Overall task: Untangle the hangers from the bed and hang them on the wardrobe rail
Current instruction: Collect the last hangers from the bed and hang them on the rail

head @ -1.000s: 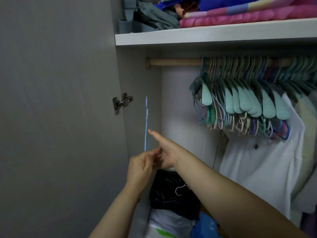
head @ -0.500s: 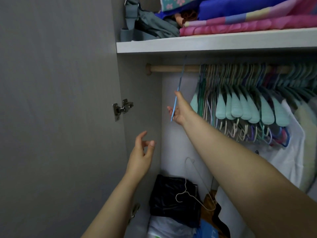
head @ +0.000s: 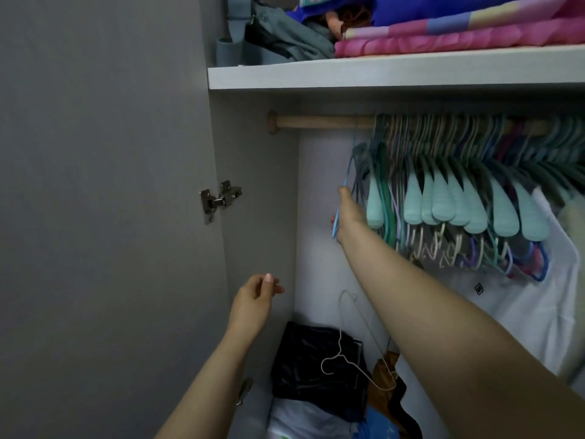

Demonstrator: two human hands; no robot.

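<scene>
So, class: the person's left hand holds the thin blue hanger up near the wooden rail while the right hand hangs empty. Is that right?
Not quite: the hands are swapped. In the head view, the right hand holds the thin blue hanger up near the wooden rail, while the left hand hangs empty.

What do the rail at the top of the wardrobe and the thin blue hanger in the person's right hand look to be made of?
The round pale-tan wardrobe rail looks like bare, matte wood, going by its light brown tone and matching round end mount. The thin blue hanger held by the right hand is probably plastic or coated wire; it is too slim and blurred to tell which.
</scene>
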